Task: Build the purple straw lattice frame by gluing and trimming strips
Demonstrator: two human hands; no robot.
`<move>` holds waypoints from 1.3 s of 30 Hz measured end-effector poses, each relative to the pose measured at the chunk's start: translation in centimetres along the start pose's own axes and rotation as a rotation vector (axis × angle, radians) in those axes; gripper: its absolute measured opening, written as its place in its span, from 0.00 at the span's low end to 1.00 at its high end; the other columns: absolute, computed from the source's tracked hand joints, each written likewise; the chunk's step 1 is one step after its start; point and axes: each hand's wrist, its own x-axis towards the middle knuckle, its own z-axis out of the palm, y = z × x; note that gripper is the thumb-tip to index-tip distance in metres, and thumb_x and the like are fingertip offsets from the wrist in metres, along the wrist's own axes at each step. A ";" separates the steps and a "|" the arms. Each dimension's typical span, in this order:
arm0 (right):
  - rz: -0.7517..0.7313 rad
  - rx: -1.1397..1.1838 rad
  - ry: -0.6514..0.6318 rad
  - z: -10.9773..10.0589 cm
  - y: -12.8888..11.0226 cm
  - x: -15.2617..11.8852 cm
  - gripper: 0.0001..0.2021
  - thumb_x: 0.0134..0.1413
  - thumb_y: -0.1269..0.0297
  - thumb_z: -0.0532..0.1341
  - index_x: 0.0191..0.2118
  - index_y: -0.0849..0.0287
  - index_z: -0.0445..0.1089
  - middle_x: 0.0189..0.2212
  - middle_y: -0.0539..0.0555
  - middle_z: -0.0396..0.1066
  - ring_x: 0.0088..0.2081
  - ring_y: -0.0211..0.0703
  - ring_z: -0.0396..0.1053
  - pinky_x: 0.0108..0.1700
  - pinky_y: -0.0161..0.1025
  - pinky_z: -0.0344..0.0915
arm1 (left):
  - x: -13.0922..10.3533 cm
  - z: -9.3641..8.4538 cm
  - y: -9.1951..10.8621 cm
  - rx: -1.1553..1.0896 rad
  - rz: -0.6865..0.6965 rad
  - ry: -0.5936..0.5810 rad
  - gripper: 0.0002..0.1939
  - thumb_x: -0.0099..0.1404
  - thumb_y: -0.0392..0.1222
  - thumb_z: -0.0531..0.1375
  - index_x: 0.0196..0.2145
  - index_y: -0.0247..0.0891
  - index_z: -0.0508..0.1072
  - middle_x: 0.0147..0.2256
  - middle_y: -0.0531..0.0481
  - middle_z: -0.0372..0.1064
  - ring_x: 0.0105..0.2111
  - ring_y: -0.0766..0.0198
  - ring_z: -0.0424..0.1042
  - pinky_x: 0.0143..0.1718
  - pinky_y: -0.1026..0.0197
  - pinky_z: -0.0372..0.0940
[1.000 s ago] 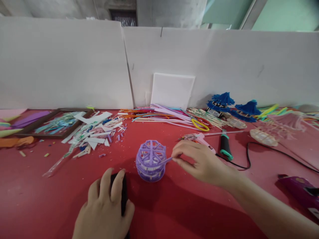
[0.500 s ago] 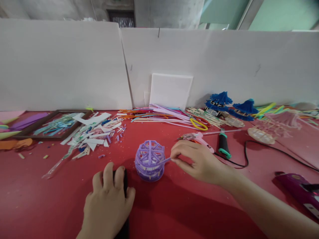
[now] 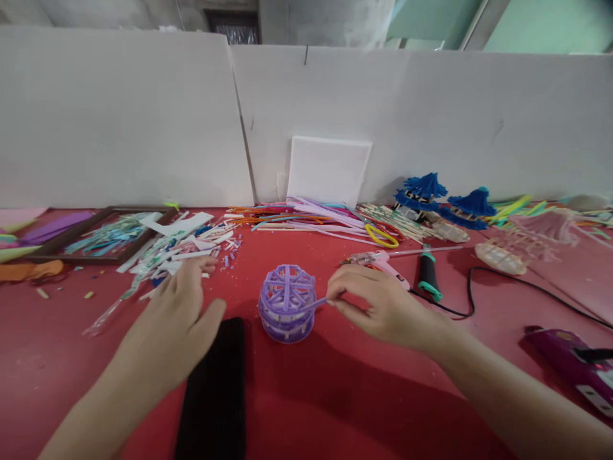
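A small round purple openwork model, with a spoked top, stands on the red table. To its right, my right hand pinches the end of a thin purple strip; the strip's other end meets the model's side. My left hand is raised, its thumb spread away from the fingers, with nothing visible in it. Below and right of it lies a black phone. Beyond the left fingertips is a pile of white scraps and cut bits.
A pink glue gun and a green-black cutter lie behind my right hand. Coloured strips, yellow-handled scissors and blue-roofed models line the white wall. A black cord and purple power strip are at right.
My left hand has lifted off the phone and moved up and left toward the scraps. My right hand keeps its pinch on the strip, nearly still.
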 end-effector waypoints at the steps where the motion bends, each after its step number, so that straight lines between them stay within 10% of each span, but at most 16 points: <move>1: -0.003 -0.005 0.001 0.0 0.0 0.0 0.08 0.60 0.76 0.56 0.34 0.57 0.67 0.34 0.53 0.74 0.36 0.41 0.71 0.41 0.38 0.68 | 0.6 -0.5 -0.1 -0.046 -0.035 -0.006 0.22 0.62 0.46 0.44 0.51 0.37 0.60 0.57 0.35 0.63 0.57 0.41 0.63 0.56 0.37 0.60; 10: -0.008 -0.015 -0.015 -0.2 -0.2 0.1 0.08 0.60 0.76 0.56 0.34 0.57 0.67 0.34 0.54 0.75 0.36 0.42 0.71 0.41 0.39 0.68 | 1.5 -1.3 0.0 -0.253 -0.059 -0.116 0.20 0.65 0.45 0.47 0.52 0.38 0.63 0.57 0.38 0.65 0.59 0.42 0.63 0.59 0.35 0.56; 17: -0.045 0.015 -0.006 -0.3 -0.1 0.5 0.07 0.60 0.77 0.57 0.34 0.58 0.68 0.34 0.54 0.75 0.37 0.41 0.71 0.42 0.38 0.68 | 1.7 -0.1 2.3 -0.658 0.126 -0.212 0.18 0.67 0.53 0.52 0.47 0.41 0.71 0.49 0.45 0.74 0.52 0.52 0.72 0.54 0.51 0.67; 39: -0.050 0.059 -0.033 -0.6 -0.5 1.0 0.07 0.61 0.76 0.57 0.34 0.57 0.68 0.34 0.54 0.74 0.36 0.40 0.71 0.41 0.38 0.69 | 2.1 0.6 2.2 -0.721 0.210 -0.271 0.19 0.70 0.54 0.53 0.52 0.40 0.70 0.51 0.42 0.73 0.52 0.53 0.72 0.55 0.51 0.66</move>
